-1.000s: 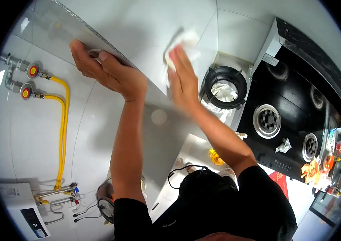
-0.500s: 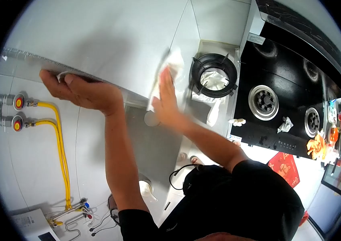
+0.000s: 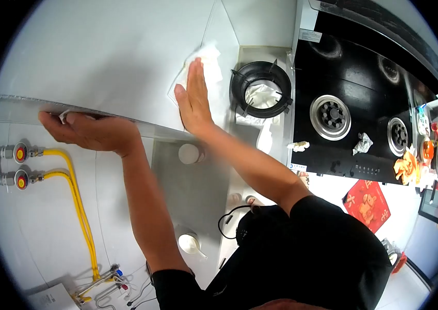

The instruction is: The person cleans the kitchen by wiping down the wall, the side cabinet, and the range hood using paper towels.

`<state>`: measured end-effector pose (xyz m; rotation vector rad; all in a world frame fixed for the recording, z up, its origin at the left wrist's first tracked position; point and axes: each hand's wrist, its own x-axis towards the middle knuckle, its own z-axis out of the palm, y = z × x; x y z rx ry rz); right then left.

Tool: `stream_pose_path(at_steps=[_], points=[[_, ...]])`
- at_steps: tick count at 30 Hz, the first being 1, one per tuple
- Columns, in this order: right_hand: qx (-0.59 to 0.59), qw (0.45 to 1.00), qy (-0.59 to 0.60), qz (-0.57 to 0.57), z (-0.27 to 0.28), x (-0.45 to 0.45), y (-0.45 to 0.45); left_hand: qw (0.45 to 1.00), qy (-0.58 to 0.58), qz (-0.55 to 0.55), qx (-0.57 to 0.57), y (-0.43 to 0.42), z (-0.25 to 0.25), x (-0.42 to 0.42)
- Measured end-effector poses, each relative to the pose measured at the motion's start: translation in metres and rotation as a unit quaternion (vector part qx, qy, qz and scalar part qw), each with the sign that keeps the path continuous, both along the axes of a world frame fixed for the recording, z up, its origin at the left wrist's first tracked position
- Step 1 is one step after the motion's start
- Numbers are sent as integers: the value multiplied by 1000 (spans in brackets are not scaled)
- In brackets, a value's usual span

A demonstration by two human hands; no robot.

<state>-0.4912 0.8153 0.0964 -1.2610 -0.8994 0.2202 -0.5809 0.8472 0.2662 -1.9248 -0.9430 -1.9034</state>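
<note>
My left hand [image 3: 92, 133] is curled against the silvery lower edge of a large pale panel [image 3: 110, 57], with a bit of white material [image 3: 64, 117] between its fingers. My right hand [image 3: 195, 101] presses a white cloth [image 3: 209, 64] against the pale surface near its right-hand corner, fingers stretched close together and thumb slightly apart. The cloth spreads out past the fingertips. Most of the white material in my left hand is hidden.
A black pan-support ring [image 3: 261, 89] sits right of my right hand, beside a black cooktop [image 3: 353, 98] with round burners and crumpled foil [image 3: 363, 144]. Yellow hoses [image 3: 80, 206] run down at left from two valves. A white cup [image 3: 189, 243] stands on the grey surface below.
The view has shifted, with the panel edge now lying flatter across it. My right hand and the cloth have moved left in view; my left hand stays at the panel's edge, lower and further left.
</note>
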Motion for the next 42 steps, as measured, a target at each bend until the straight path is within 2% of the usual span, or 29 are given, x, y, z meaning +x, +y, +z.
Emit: stream_pose_path(at_steps=[2,4,6,8,9,11,12,14,15,17,18,19,20,21,22,24,25,27,30,31,33,34,36,37,39,40,41,42], points=[[-6,998,-56,-14,-11,12,2,1000,5,15,8,2,0,-2],[-15,999,50,8,-39,21,12,1000,-8,7,-2,0,1,0],[-109,984,137,-16,-87,19,18,1000,-19,-6,-10,5,-3,-6],[-145,968,203,-11,-132,-5,5,967,136,178,126,25,-6,-20],[-179,963,201,-10,-147,-19,-9,966,136,178,127,19,-7,-18],[-191,942,274,16,-183,-48,-30,993,51,90,61,8,-4,-6],[-187,944,273,15,-179,-57,-42,993,48,88,65,9,-2,-7],[-270,935,226,48,-167,-66,-59,981,93,134,106,14,-3,-12],[-271,935,225,47,-150,-64,-57,981,92,133,105,10,-2,-10],[-90,982,164,30,-94,-60,-52,1000,-3,-2,10,0,-1,-6],[-40,988,150,28,-75,-47,-43,1000,0,-3,6,4,-2,-8],[-63,993,96,19,-72,-29,-29,995,50,71,52,11,-3,-12],[-48,993,106,5,-73,-12,-11,980,100,144,96,16,-4,-14],[-35,993,115,-8,-76,3,5,993,60,82,58,12,-5,-10],[-49,985,166,-11,-79,17,17,993,64,83,53,12,-4,-10],[-102,971,216,-20,-105,37,34,972,130,172,95,11,-2,-11],[-128,961,244,-20,-121,37,35,972,133,172,94,11,-3,-10],[-171,942,286,-29,-151,26,32,998,35,42,45,9,-3,-6],[-218,914,339,-30,-190,-12,7,1000,-2,3,8,0,0,0],[-230,902,364,-18,-196,-24,-4,1000,-6,1,11,6,-1,-3],[-238,901,362,-16,-224,-50,-12,987,77,117,84,23,-6,-16],[-235,903,359,-17,-220,-57,-17,987,72,116,86,18,-3,-12],[-250,894,373,0,-210,-71,-27,999,10,28,24,6,-2,-6],[-248,895,371,-3,-184,-71,-33,999,7,25,25,7,-2,-6],[-235,910,340,38,-99,-66,-46,995,53,81,33,12,-4,-10],[-174,925,338,22,-86,-65,-34,995,54,80,32,11,-4,-10],[-158,944,288,20,-49,-48,-35,989,75,120,47,8,-3,-10],[-130,959,253,21,-35,-31,-24,981,92,160,67,8,-1,-8]])
